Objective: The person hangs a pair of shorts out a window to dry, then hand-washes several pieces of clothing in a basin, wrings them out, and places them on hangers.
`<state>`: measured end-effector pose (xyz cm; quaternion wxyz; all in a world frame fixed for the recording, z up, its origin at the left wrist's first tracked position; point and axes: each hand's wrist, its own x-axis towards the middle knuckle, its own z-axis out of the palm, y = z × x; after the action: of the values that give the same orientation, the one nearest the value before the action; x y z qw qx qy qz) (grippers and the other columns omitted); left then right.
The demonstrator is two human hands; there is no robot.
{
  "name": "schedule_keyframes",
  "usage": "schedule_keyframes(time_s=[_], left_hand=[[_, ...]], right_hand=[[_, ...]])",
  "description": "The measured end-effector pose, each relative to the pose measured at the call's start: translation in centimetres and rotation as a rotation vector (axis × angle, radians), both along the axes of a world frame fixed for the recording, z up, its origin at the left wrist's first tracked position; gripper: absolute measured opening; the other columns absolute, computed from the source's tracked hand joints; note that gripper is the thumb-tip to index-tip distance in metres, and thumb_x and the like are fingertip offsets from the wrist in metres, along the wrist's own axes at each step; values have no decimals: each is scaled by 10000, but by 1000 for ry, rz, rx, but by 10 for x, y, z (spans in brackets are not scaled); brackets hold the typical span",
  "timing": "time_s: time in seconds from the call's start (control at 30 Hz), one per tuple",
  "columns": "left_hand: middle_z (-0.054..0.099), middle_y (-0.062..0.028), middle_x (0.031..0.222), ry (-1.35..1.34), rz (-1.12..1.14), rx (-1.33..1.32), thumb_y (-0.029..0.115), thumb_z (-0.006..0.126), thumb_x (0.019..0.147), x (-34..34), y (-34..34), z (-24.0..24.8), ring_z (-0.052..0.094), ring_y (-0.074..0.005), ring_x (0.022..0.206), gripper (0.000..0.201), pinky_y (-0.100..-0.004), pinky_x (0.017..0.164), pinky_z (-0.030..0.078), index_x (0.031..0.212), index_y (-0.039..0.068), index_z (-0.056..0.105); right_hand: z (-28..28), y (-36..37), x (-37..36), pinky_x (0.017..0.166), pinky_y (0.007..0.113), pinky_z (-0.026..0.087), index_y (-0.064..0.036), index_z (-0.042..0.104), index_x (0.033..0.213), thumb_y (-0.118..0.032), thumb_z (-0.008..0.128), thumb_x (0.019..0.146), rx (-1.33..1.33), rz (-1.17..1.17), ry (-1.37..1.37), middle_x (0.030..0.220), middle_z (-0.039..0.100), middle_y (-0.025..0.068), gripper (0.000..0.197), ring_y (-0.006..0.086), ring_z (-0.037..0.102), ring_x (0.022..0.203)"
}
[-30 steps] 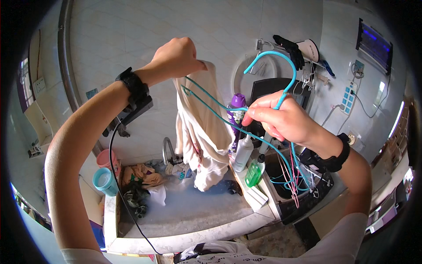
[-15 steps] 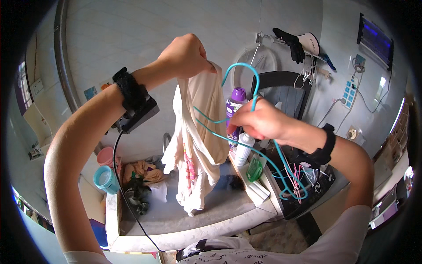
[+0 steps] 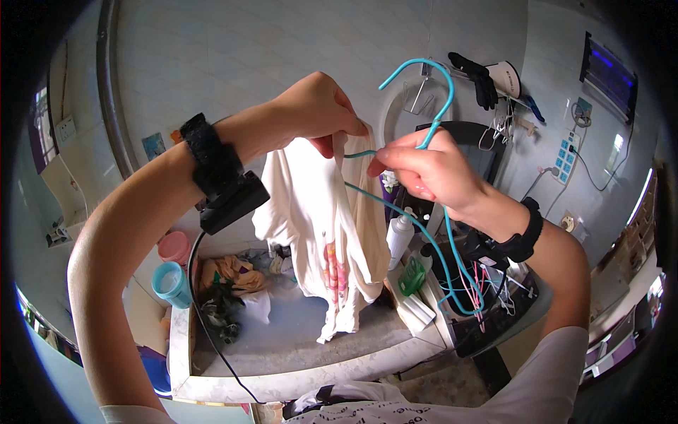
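My left hand (image 3: 323,109) pinches a cream garment (image 3: 300,205) at its upper edge, and the cloth hangs down in folds with a pink-red print low on its front. In my right hand (image 3: 434,169) is a turquoise clothes hanger (image 3: 451,88), gripped just below its hook, which points up. One arm of the hanger reaches inside the garment, so its far end is hidden by the cloth. The fingertips of my two hands are close together near the garment's top.
Below is a wide stone-rimmed basin (image 3: 282,384) with dark and tan clothes (image 3: 233,275) at its left. Pink (image 3: 174,247) and blue cups (image 3: 169,284) stand left of it. A white bottle (image 3: 400,237) and green container (image 3: 412,277) are at right, beside more hangers (image 3: 505,297).
The garment and my left hand have shifted right and slightly down. My right hand and the hanger have risen a little rightward, with the hook higher, and the hands are closer together.
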<state>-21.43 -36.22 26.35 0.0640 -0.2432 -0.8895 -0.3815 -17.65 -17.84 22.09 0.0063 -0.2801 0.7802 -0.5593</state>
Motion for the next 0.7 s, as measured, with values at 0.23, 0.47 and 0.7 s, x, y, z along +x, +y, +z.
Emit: schedule_keyframes(time_s=[0.23,0.47,0.7], left_hand=[[596,-71,753,542,-132,-255,150,604,772,1,-14,18,576,-168,677,228,-304,623,481,956,15,613],[505,-77,829,1554,-370,-521,186,593,774,-26,-14,18,508,-257,853,131,-374,751,429,788,62,552],[501,-58,694,1426,-313,-507,220,596,783,-46,-32,-2,524,-254,652,184,-352,562,427,730,58,528]], right_hand=[[3,23,-15,364,199,201,56,620,768,-146,526,832,-142,-27,347,419,369,-43,232,22,289,360],[21,24,-1,353,183,184,56,608,811,-159,520,844,-144,-28,156,416,351,-68,235,3,268,352],[31,49,-27,477,135,365,-24,602,939,-252,602,828,132,-54,560,759,600,30,254,41,518,576]])
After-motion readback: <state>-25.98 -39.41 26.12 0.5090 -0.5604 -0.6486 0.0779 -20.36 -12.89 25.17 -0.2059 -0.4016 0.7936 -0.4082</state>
